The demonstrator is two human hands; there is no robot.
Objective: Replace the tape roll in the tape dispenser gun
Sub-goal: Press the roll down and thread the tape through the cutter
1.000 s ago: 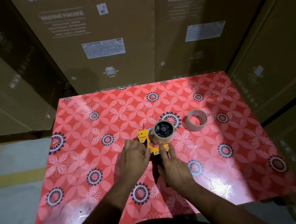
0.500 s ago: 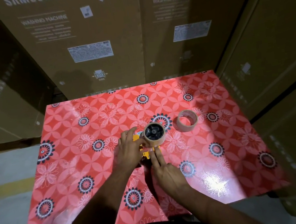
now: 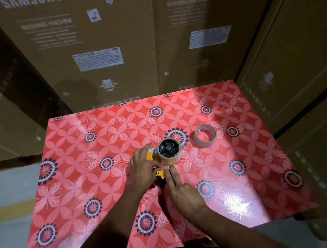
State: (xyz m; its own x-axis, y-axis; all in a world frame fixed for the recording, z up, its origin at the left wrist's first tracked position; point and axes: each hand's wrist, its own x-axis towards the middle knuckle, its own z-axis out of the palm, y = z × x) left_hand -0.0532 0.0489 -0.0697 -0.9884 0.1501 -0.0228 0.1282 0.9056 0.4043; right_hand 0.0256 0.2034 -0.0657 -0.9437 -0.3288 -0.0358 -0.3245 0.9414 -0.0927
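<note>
Stacked washing-machine cartons wall in our red floral bench, where the yellow dispenser lies flat mid-bench, a tape roll on its hub. Our left hand grips its body; our right hand presses two straight fingers beside the roll. A second roll sits nearby.

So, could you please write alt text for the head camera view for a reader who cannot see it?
Two bare hands, the left hand and right hand, work on a yellow tape dispenser gun carrying a brown tape roll on a red floral table. A spare tape roll lies apart, cardboard boxes behind.
</note>
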